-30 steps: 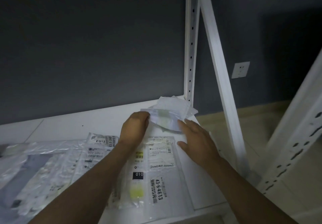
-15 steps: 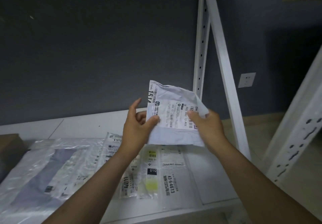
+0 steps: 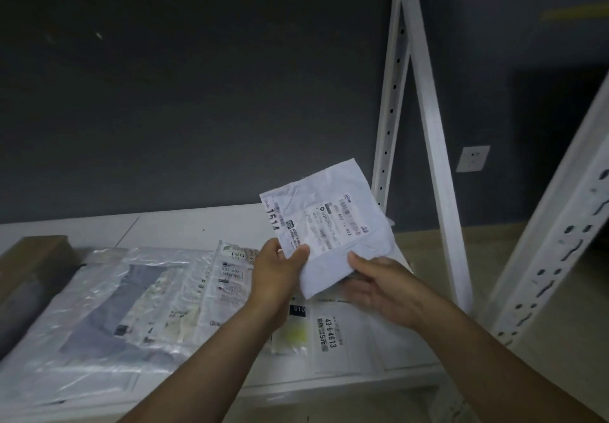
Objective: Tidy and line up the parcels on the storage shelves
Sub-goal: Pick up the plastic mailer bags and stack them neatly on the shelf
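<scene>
A flat white shelf board (image 3: 184,228) runs in front of a dark grey wall (image 3: 197,93). At its right end stand a white perforated metal upright (image 3: 392,93) and a plain white diagonal brace (image 3: 431,146). A second white slotted post (image 3: 560,241) leans across the right edge of the view. A pale wall socket (image 3: 473,158) sits low on the wall above a beige floor (image 3: 487,258).

The light is dim. A brown cardboard box (image 3: 29,258) is cut off at the left edge. The print on most labels is too blurred to read, and both forearms hide parts of the parcels lying on the shelf.

A small, crumpled white plastic mailer (image 3: 329,225) with a printed label is held tilted in the air above the shelf's right end. The left hand (image 3: 280,271) pinches its lower left edge, thumb on the front. The right hand (image 3: 385,287) grips its lower right corner, thumb on top and fingers curled beneath.

On the shelf lie a large, glossy, wrinkled clear plastic bag (image 3: 99,307) with something grey inside, a smaller clear labelled bag (image 3: 227,277) overlapping it, and a flat white parcel marked 43-6-4613 (image 3: 346,333).
</scene>
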`<move>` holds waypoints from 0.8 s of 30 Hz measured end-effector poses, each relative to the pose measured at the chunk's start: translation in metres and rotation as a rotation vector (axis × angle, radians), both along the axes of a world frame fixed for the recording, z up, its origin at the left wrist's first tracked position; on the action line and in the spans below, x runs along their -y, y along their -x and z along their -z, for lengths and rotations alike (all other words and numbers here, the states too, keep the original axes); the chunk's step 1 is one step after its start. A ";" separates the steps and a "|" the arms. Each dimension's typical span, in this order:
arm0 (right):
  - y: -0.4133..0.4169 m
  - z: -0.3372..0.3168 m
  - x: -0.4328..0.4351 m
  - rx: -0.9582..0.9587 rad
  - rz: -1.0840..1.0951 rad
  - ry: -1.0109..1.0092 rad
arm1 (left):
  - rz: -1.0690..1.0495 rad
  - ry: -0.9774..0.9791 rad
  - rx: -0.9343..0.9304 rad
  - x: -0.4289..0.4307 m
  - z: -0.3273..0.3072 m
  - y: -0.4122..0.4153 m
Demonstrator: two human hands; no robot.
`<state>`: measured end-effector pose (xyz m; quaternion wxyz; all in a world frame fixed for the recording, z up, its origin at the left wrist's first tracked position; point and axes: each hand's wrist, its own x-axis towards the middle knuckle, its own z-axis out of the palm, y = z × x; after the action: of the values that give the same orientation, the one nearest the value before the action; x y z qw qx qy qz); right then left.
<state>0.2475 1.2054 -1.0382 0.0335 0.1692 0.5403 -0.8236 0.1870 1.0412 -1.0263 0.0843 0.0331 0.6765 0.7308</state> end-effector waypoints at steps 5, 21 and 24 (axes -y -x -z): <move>-0.003 -0.001 -0.010 -0.005 0.132 -0.049 | -0.013 -0.062 0.022 0.003 0.001 0.000; -0.032 0.053 -0.034 0.244 0.086 -1.459 | 0.521 1.145 -0.762 0.008 0.071 0.004; -0.031 0.056 -0.032 0.161 -0.089 -1.724 | 0.609 1.258 -0.696 0.015 0.076 0.011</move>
<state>0.2786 1.2374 -1.0943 -0.0358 0.1721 0.9782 -0.1102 0.1762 1.0262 -1.1024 0.0671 0.3905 0.9124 0.1023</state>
